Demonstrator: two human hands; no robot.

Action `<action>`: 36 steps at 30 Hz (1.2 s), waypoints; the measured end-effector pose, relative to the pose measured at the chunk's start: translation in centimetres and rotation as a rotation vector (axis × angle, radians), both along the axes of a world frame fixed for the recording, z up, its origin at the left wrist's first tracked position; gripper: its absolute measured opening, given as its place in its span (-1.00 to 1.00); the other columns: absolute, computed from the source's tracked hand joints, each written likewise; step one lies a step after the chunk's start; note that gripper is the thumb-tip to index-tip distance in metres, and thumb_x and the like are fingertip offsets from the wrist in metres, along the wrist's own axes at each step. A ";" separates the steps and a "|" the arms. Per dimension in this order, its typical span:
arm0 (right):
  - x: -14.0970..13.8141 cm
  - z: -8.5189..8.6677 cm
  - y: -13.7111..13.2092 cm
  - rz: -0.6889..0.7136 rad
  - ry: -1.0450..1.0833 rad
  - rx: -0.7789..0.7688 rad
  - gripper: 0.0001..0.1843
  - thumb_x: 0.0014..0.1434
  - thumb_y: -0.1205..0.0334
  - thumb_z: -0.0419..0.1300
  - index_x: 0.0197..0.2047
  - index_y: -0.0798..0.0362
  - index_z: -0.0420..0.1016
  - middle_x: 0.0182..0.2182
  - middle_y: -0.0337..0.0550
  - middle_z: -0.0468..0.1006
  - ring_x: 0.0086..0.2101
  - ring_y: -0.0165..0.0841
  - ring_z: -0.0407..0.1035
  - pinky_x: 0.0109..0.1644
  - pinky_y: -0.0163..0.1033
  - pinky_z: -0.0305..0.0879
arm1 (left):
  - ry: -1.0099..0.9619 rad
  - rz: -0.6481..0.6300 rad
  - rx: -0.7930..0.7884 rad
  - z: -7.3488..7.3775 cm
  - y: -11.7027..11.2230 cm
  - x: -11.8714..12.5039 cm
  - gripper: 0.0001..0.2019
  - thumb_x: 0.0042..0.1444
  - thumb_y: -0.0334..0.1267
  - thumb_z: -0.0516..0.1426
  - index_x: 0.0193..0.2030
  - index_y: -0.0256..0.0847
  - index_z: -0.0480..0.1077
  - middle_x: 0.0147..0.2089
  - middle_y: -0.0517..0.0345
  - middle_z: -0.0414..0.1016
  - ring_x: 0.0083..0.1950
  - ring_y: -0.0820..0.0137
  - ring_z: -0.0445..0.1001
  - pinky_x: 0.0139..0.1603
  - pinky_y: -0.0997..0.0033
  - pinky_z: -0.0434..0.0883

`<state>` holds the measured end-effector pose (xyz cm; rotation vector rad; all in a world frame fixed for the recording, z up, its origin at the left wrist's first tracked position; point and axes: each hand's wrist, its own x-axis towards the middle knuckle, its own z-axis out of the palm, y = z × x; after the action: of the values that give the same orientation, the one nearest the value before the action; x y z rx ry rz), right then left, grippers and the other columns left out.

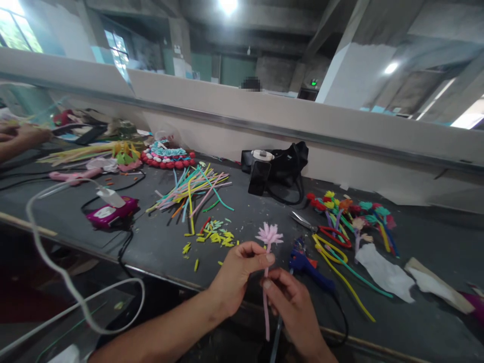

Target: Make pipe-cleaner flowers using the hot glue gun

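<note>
While both hands — left hand (238, 269), right hand (291, 302) — pinch the pink flower (268, 235), its stem's middle hides.

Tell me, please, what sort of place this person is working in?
Probably a craft workshop in an industrial building: loose pipe cleaners and finished flowers cover the workbench, a blue glue gun lies ready, under a bare concrete ceiling.

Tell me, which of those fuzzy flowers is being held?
The pale pink flower, gripped by its stem between both hands. The other flowers lie bunched on the table to the right.
</note>
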<state>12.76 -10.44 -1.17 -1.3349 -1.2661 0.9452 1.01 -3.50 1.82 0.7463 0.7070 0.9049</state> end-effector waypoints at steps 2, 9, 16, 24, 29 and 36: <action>0.0 -0.2 -0.1 0.006 0.027 -0.015 -0.71 0.19 -0.01 0.16 -0.35 0.05 0.47 -0.59 -0.34 0.31 -0.60 -0.50 0.19 -0.55 -0.43 0.16 | -0.015 -0.002 0.005 0.0 0.0 0.0 -0.75 -0.28 -0.27 0.42 -0.56 -0.25 0.42 -0.54 0.29 0.33 -0.46 0.54 0.22 -0.42 0.49 0.14; -0.3 -0.3 0.0 -0.029 -0.017 0.057 -0.72 0.17 0.00 0.20 -0.23 0.04 0.51 -0.51 -0.29 0.40 -0.59 -0.50 0.20 -0.57 -0.43 0.16 | -0.051 -0.048 0.022 -0.1 -0.2 -0.1 -0.73 -0.22 -0.27 0.40 -0.56 -0.25 0.37 -0.61 0.31 0.31 -0.53 0.55 0.22 -0.42 0.49 0.17; -0.4 -0.5 -0.1 -0.075 0.005 0.068 -0.74 0.16 0.00 0.21 -0.30 0.04 0.52 -0.59 -0.33 0.33 -0.61 -0.51 0.15 -0.58 -0.43 0.14 | -0.069 -0.067 -0.019 -0.4 -0.5 0.1 -0.73 -0.24 -0.28 0.42 -0.49 -0.26 0.42 -0.54 0.30 0.34 -0.48 0.54 0.25 -0.42 0.50 0.21; -0.2 -0.3 -0.2 -0.102 -0.089 0.104 -0.74 0.16 0.02 0.20 -0.33 0.03 0.55 -0.60 -0.32 0.36 -0.61 -0.50 0.18 -0.57 -0.43 0.14 | -0.033 -0.072 0.051 0.2 -0.5 -0.1 -0.83 -0.09 -0.22 0.37 -0.36 -0.23 0.57 -0.30 0.17 0.53 -0.31 0.51 0.34 -0.23 0.52 0.25; -0.3 0.0 -0.4 -0.120 -0.195 0.131 -0.74 0.18 0.05 0.18 -0.40 0.03 0.53 -0.58 -0.32 0.43 -0.59 -0.50 0.23 -0.54 -0.44 0.17 | -0.034 -0.090 0.105 0.7 -0.5 -0.3 -0.82 -0.01 -0.19 0.32 -0.50 -0.25 0.54 -0.36 0.13 0.52 -0.18 0.42 0.40 -0.18 0.53 0.26; -0.3 0.3 -0.4 -0.192 -0.359 0.251 -0.81 0.15 0.13 0.22 -0.43 0.01 0.54 -0.56 -0.33 0.52 -0.56 -0.49 0.37 -0.46 -0.47 0.26 | -0.076 -0.109 0.021 0.0 -0.2 -0.2 -0.85 -0.14 -0.27 0.39 -0.40 -0.24 0.59 -0.35 0.16 0.54 -0.43 0.57 0.33 -0.32 0.55 0.26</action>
<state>12.49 -10.89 -0.88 -1.4333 -1.4402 0.4062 0.82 -3.68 1.82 0.7586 0.5851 0.8376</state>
